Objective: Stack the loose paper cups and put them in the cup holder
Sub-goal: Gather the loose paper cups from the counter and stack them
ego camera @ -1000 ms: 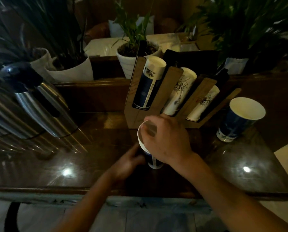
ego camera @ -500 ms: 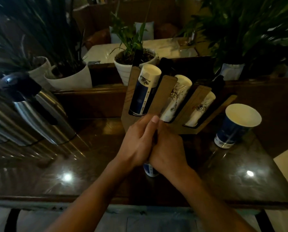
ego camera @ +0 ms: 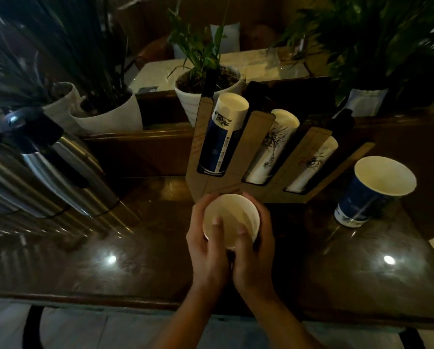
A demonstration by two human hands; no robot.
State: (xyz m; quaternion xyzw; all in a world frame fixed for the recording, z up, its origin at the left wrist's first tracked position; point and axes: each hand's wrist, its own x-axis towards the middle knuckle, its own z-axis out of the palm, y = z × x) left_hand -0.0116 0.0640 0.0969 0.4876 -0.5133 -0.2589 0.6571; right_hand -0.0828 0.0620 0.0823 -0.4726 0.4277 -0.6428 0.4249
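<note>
A paper cup (ego camera: pixel 232 214) with a pale inside stands upright near the middle of the table, just in front of the cup holder. My left hand (ego camera: pixel 206 245) and my right hand (ego camera: pixel 255 250) wrap its sides, both thumbs hooked over the near rim; whether it is one cup or a stack is hidden. The wooden cup holder (ego camera: pixel 206 152) leans back with three slots: a blue cup stack (ego camera: pixel 222 137) on the left and two white printed stacks (ego camera: pixel 274 144) (ego camera: pixel 313 162) to its right. A loose blue cup (ego camera: pixel 372 195) stands at the right.
Steel thermos jugs (ego camera: pixel 47 167) crowd the left side of the dark glossy table (ego camera: pixel 135 260). White plant pots (ego camera: pixel 102 117) (ego camera: pixel 198 94) line a ledge behind. The table's near edge runs just below my wrists.
One second ago my right hand held the cup from above, my left beside it. Both then closed over it. Now they grip its sides and its open mouth shows.
</note>
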